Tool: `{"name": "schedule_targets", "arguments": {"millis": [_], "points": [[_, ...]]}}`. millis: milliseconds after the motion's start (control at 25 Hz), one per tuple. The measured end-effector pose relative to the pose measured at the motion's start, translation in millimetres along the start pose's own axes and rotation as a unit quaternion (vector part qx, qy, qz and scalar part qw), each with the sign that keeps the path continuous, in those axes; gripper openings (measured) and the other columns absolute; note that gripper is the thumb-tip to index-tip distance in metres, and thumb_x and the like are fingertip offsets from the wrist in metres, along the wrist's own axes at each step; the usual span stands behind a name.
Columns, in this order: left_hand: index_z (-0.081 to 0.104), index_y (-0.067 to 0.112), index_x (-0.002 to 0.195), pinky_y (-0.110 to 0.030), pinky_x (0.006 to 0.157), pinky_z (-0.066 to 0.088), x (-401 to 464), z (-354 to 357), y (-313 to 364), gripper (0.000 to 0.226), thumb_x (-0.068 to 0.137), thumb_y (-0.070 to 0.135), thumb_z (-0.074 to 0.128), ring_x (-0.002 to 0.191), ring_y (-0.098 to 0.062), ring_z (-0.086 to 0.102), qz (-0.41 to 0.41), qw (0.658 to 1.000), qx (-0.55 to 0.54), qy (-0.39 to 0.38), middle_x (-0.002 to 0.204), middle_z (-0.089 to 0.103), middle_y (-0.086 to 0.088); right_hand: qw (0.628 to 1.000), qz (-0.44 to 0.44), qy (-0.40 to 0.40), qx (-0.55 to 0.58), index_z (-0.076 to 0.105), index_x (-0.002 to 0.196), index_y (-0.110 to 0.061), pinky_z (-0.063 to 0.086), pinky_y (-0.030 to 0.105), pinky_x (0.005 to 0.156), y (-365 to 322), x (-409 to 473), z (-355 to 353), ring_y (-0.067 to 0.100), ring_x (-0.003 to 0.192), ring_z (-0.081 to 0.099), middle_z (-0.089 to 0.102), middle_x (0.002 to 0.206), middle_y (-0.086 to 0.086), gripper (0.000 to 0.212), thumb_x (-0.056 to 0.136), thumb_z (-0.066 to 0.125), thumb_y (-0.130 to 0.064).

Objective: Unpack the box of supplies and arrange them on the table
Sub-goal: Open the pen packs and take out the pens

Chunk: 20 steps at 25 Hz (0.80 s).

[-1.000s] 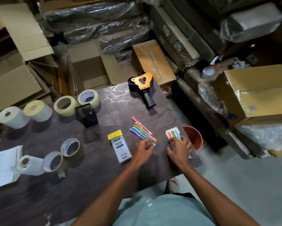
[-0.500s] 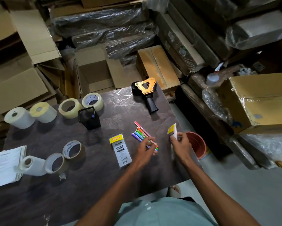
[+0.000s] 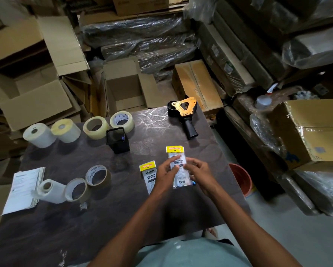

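— While both hands meet near the centre of the frame, what do they have between them?

— A flat pack (image 3: 176, 166) with a yellow header and the word TOTEM on its white label. The left hand (image 3: 166, 173) pinches it from the left, fingers lying across the label; the right hand (image 3: 197, 171) grips its right edge with curled fingers. Something blue shows at the pack's lower right corner, too small to identify.

— Is it lying on the desk?

— I cannot tell whether it touches the dark desk (image 3: 65, 224) or is held just above it.

— And the other pack?

— A second pack (image 3: 149, 175) of the same kind lies flat just to the left, partly under the left wrist.

— What else is laid out?

— A black mesh pen cup (image 3: 117, 139) stands above the packs. Behind it, two clear tape rolls (image 3: 108, 125) sit side by side, and further left two white paper rolls (image 3: 52, 134) lie touching. Toward the lower left, two brown tape rolls (image 3: 88, 183) lean together beside another white roll (image 3: 49, 190), which rests against a stack of printed papers (image 3: 24, 189). At the upper right corner of the desk lies a tape dispenser (image 3: 185, 114) with an orange frame and a black handle.

— Where is the box?

— An open cardboard box (image 3: 126, 89) stands beyond the far edge of the desk, among stacked cartons. An orange pot (image 3: 240, 178) sits on the floor to the right.
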<state>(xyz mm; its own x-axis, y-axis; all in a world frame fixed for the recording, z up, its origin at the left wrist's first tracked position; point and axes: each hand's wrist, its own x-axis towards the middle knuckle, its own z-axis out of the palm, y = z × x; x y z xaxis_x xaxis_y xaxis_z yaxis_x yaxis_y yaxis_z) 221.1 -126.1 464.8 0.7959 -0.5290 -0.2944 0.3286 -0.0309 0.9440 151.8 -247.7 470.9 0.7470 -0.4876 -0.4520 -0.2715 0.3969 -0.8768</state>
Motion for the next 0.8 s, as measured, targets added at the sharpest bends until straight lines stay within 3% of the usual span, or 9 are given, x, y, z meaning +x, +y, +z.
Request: {"name": "schedule_targets", "arguments": {"millis": [80,280,400,520,640,800], "points": [[0.064,0.006,0.126,-0.029,0.074,0.059,-0.8,-8.3,0.3,0.04,0.092,-0.012,0.054,0.094,-0.016,0.073,0.001,1.0,0.004,0.009,0.12,0.069,-0.015,1.0,-0.002,-0.007,-0.006,0.066,0.119,0.002,0.06,0.031,0.064,1.1,-2.5,2.7,0.032,0.088,0.072,0.072,0.109,0.023,0.029,0.093,0.054,0.007],[0.067,0.011,0.123,-0.036,0.08,0.06,0.9,-22.8,-2.5,0.042,0.089,-0.012,0.059,0.099,-0.022,0.072,0.019,0.999,0.026,0.034,0.12,0.07,-0.014,0.996,-0.054,-0.03,-0.07,0.065,0.12,-0.004,0.061,0.042,0.081,4.8,-5.0,4.0,0.027,0.09,0.07,0.071,0.106,0.026,0.041,0.084,0.063,0.014],[0.067,0.008,0.123,-0.032,0.076,0.061,0.6,-28.5,-1.1,0.042,0.087,-0.012,0.062,0.095,-0.016,0.073,0.024,0.998,0.035,0.054,0.118,0.07,-0.01,0.988,-0.061,-0.062,-0.125,0.068,0.115,-0.008,0.062,0.038,0.075,4.1,-10.8,6.1,0.025,0.085,0.072,0.07,0.107,0.021,0.043,0.078,0.071,0.012],[0.069,0.016,0.122,-0.042,0.083,0.061,2.8,-37.1,-2.5,0.043,0.087,-0.008,0.066,0.102,-0.022,0.072,0.029,0.997,0.031,0.058,0.12,0.07,-0.01,0.973,-0.072,-0.086,-0.204,0.069,0.117,-0.016,0.063,0.038,0.077,7.2,-17.6,7.3,0.023,0.089,0.074,0.07,0.11,0.008,0.048,0.074,0.079,0.004],[0.07,0.021,0.121,-0.045,0.08,0.061,3.2,-45.3,-2.4,0.043,0.087,-0.006,0.067,0.1,-0.024,0.072,0.014,0.997,0.032,0.069,0.12,0.07,-0.011,0.969,-0.074,-0.108,-0.21,0.068,0.122,-0.017,0.062,0.039,0.078,10.0,-21.7,10.0,0.023,0.092,0.074,0.071,0.114,0.002,0.057,0.071,0.084,0.003],[0.071,0.025,0.118,-0.047,0.077,0.062,0.2,-53.2,-2.4,0.045,0.086,-0.006,0.069,0.093,-0.023,0.074,-0.005,0.997,0.012,0.076,0.117,0.071,-0.011,0.968,-0.08,-0.087,-0.223,0.07,0.12,-0.014,0.062,0.033,0.078,11.8,-21.3,15.9,0.02,0.088,0.075,0.075,0.108,0.003,0.053,0.07,0.087,-0.003]]}}
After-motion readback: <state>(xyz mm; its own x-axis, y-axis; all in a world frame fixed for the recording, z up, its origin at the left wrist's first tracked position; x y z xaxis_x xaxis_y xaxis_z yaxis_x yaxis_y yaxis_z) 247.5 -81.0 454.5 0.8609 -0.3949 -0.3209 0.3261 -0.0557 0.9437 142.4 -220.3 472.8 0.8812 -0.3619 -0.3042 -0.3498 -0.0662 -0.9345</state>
